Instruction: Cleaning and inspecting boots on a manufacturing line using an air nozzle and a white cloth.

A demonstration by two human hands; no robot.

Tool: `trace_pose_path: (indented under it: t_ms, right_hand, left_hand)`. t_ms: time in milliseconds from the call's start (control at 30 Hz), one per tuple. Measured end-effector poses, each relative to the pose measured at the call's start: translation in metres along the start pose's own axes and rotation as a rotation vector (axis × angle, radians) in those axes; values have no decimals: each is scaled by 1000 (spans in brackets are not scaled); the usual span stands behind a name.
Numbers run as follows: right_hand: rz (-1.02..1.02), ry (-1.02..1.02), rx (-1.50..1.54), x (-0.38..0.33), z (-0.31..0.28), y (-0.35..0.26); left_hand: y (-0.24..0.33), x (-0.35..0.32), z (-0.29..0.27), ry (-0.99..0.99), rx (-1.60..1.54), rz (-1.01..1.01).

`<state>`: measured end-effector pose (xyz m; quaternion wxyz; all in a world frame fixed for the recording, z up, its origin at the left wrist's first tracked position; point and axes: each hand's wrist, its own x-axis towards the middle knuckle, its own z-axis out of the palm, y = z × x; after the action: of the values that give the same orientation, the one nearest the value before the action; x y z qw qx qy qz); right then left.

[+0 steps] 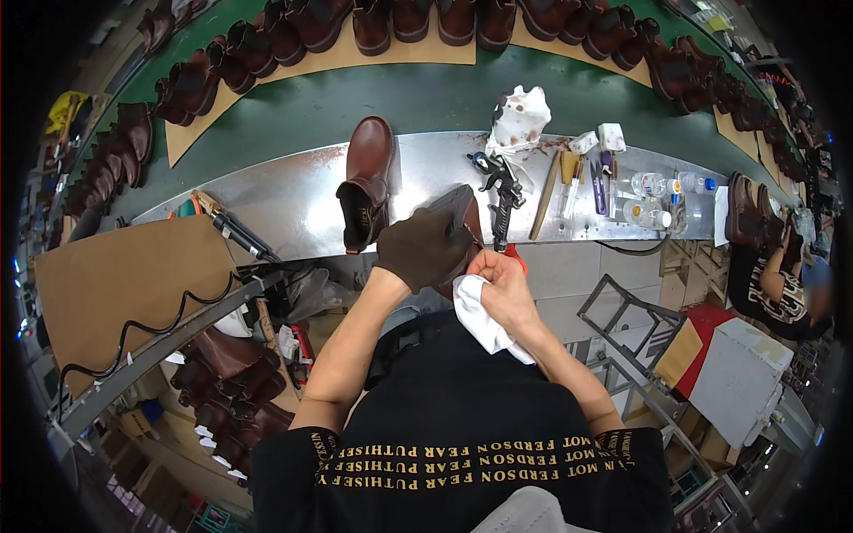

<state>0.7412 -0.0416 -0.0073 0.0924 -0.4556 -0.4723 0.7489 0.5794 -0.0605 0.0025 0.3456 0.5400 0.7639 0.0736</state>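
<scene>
My left hand (422,249), in a dark brown glove, is wrapped round a reddish-brown boot (470,213) and keeps it tilted, its grey sole partly showing. Much of that boot is hidden behind the glove. My bare right hand (505,291) is closed on a white cloth (482,318), which hangs down over the palm side toward my shirt. Its thumb and fingertips meet at the boot's edge. A second brown boot (370,153) stands on the metal strip of the bench, left of my gloved hand. Just beyond the held boot lies a black spray gun (503,188).
A paint-stained white wrapped thing (520,118), brushes (572,188) and clear bottles (647,213) are on the metal strip (284,200). Rows of brown boots (410,19) line the green bench. More boots (233,391) sit low at left. Another person (777,289) works at far right.
</scene>
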Motion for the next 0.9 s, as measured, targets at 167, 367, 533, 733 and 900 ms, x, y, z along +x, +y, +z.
trace_pose_path:
  t_ms: [167, 367, 533, 733, 900]
  right_hand:
    - [67, 43, 110, -6, -1, 0]
    - [-38, 116, 54, -6, 6, 5]
    - [69, 150, 214, -10, 4, -3]
    - [-3, 61, 12, -5, 4, 8]
    - [42, 197, 278, -5, 2, -2]
  left_hand:
    - [5, 0, -5, -35, -21, -2]
    - [9, 3, -8, -54, -30, -5]
    - [8, 5, -7, -50, -40, 0]
    - [8, 4, -8, -36, -63, 0]
    - [9, 3, -8, -53, -41, 3]
